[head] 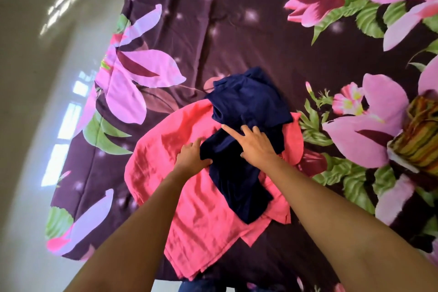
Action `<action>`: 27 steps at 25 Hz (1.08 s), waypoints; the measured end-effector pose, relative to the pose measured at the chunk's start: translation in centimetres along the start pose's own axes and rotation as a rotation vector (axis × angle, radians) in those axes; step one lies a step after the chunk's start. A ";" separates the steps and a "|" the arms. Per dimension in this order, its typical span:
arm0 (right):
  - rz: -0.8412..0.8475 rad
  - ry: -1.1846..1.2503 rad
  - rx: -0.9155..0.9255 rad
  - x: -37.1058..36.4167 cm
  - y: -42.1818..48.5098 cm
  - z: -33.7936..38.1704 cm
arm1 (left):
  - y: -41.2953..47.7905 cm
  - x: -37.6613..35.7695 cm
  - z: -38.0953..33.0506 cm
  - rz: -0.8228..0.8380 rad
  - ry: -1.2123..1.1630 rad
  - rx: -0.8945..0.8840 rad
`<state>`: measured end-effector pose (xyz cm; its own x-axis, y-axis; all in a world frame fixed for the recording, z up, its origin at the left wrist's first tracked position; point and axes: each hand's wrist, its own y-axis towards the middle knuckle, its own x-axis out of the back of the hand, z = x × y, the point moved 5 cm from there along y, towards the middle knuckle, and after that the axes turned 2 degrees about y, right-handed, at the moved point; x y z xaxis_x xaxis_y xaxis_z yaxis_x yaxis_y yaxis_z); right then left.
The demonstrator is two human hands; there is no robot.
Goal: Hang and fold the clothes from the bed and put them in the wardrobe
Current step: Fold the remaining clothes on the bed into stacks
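Observation:
A dark navy garment [246, 106] lies crumpled on top of a spread-out coral pink garment [180, 197] on the bed [237, 31]. My left hand [192, 156] pinches the navy garment's left edge, thumb on top and fingers tucked under the cloth. My right hand [253, 142] lies flat on the navy cloth just to the right, index finger stretched out toward the upper left. Both forearms reach in from the bottom of the view.
The bed wears a dark purple sheet with large pink flowers and green leaves. A bundle of yellow, green and red striped cloth [419, 142] sits at the right edge. Glossy pale floor [35, 102] runs along the bed's left side.

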<state>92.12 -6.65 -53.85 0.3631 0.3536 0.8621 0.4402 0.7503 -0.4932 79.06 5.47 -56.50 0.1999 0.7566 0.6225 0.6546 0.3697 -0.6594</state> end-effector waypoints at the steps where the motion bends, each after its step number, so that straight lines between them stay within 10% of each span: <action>1: -0.055 -0.015 0.018 0.1 0.1 0.0 | -0.1 -0.1 -0.2 -0.023 -0.018 -0.007; 4: -0.180 0.085 0.031 0.3 -0.6 -0.7 | -1.4 0.3 -1.9 -0.127 -0.137 -0.103; 13: -0.142 1.605 -0.026 12.0 -5.7 0.3 | -7.3 7.5 -11.0 -0.224 -0.516 -0.227; 21: -0.154 1.183 0.165 21.5 -15.0 0.6 | -18.8 18.9 -20.2 -0.383 -1.009 -0.379; 27: -0.307 1.768 0.303 34.2 -21.7 2.5 | -26.4 23.3 -22.5 -0.418 -0.945 -0.595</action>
<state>92.92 -9.46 -13.37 0.7421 -0.5914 -0.3155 0.5769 0.8032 -0.1487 82.87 1.24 -15.12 -0.5617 0.8270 0.0211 0.8267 0.5621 -0.0252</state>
